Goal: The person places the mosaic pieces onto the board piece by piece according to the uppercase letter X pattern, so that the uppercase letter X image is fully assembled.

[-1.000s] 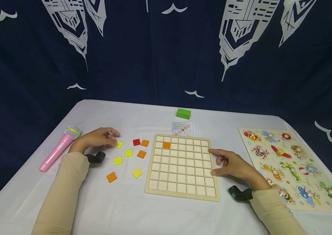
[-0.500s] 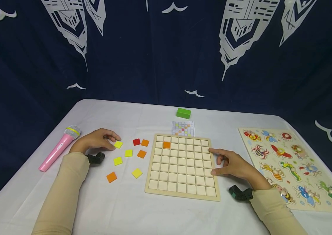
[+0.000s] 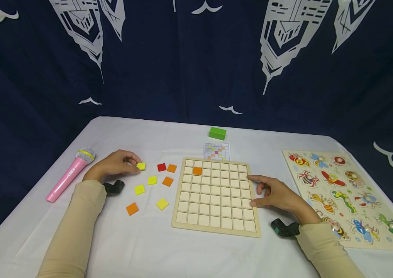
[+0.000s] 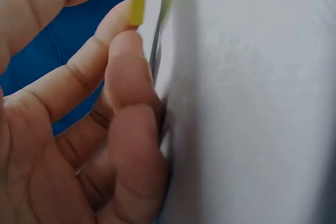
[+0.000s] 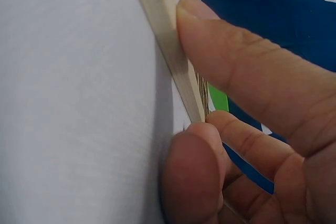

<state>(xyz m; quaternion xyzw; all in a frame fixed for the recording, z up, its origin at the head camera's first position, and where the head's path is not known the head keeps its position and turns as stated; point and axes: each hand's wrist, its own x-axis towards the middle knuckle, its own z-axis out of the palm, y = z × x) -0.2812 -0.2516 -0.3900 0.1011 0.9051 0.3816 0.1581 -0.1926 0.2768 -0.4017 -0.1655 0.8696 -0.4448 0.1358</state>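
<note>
My left hand [image 3: 114, 166] pinches a yellow square tile [image 3: 141, 166] between thumb and fingertips. In the left wrist view the yellow tile [image 4: 138, 1] stands edge-on, slightly off the white cloth. Thumb and index finger of my right hand [image 3: 276, 195] touch the right edge of a wooden grid board [image 3: 215, 233], spread apart along it. The right wrist view shows the thumb [image 5: 210, 40] against the frame's side and top. One orange tile [image 3: 197, 170] sits in the board's second row. Loose on the cloth lie a red tile [image 3: 161, 167], several orange ones and more yellow ones.
Behind the board are a small printed colour chart [image 3: 216, 151] and a green block [image 3: 217, 133]. A pink toy microphone [image 3: 69, 175] lies at the left. On the right is a wooden insect puzzle board [image 3: 346, 193]. A dark blue curtain [image 3: 182, 69] hangs behind the table.
The left fingers have closed on the yellow tile, which now sits tilted up and slightly farther back. My right hand and the board have stayed in place.
</note>
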